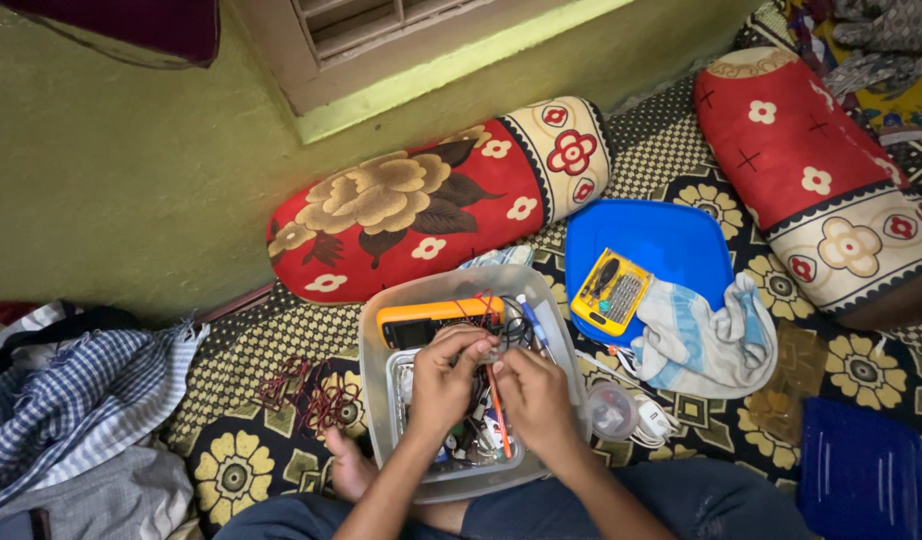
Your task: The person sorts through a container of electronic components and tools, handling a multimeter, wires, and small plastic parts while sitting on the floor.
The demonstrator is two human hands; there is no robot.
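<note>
My left hand (447,378) and my right hand (534,393) meet over a clear plastic box (373,330) that rests in front of me. Both pinch a small part tied to red and dark wires (489,308) between the fingertips; the part itself is too small to make out. A yellow multimeter (426,320) lies at the far end of the box, with a blue pen-like tool (530,312) beside it. More small tools and an orange-handled one (499,415) fill the box under my hands.
A blue lid (671,235) carries a yellow screwdriver bit set (609,291) and a striped cloth (703,335). Red bolster pillows (421,200) line the green wall. Red wires (311,392) lie on the patterned mat; a white charger (649,418) sits right of the box. A blue pad (861,478) lies at lower right.
</note>
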